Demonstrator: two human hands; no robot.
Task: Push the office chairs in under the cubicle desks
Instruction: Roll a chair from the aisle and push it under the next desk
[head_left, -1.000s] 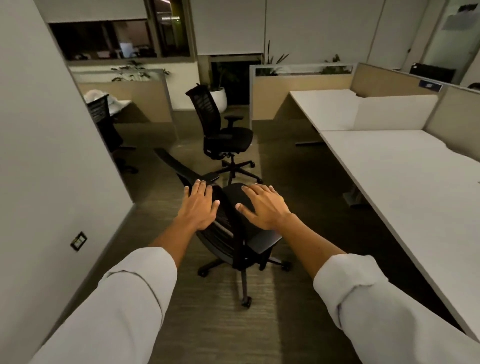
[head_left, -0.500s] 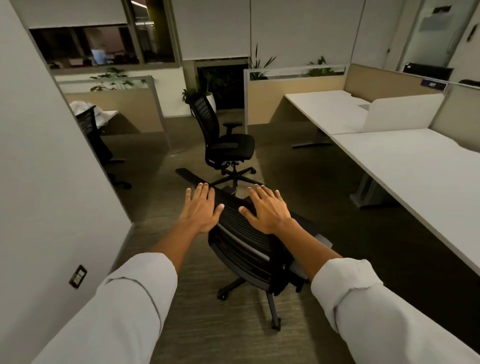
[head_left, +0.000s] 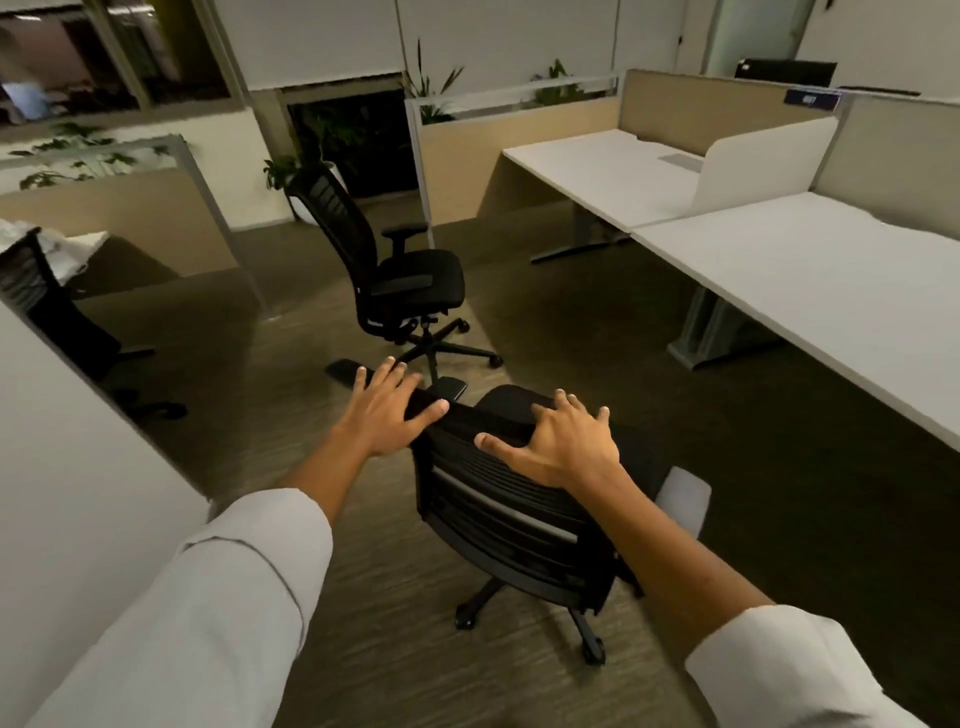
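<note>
The near black mesh office chair (head_left: 498, 506) stands on the carpet right in front of me, its back toward me and its seat pointing at the long white desk (head_left: 831, 291) on the right. My left hand (head_left: 384, 413) lies over the left end of the backrest's top edge. My right hand (head_left: 563, 444) curls over the same edge further right, thumb on the back face. A second black chair (head_left: 405, 280) stands free in the aisle beyond. A third chair (head_left: 49, 306) sits at the left cubicle, partly hidden by the wall.
A grey wall (head_left: 78, 493) runs close along my left. The desk's metal leg (head_left: 711, 332) stands under its near corner. Behind it are a further white desk (head_left: 602, 171), a white divider (head_left: 763, 156), beige partitions (head_left: 519, 135) and potted plants (head_left: 291, 171).
With both hands on its backrest, the near chair has rolled and swung to the right, toward the long desk. My view has moved forward, closer to the second chair.
</note>
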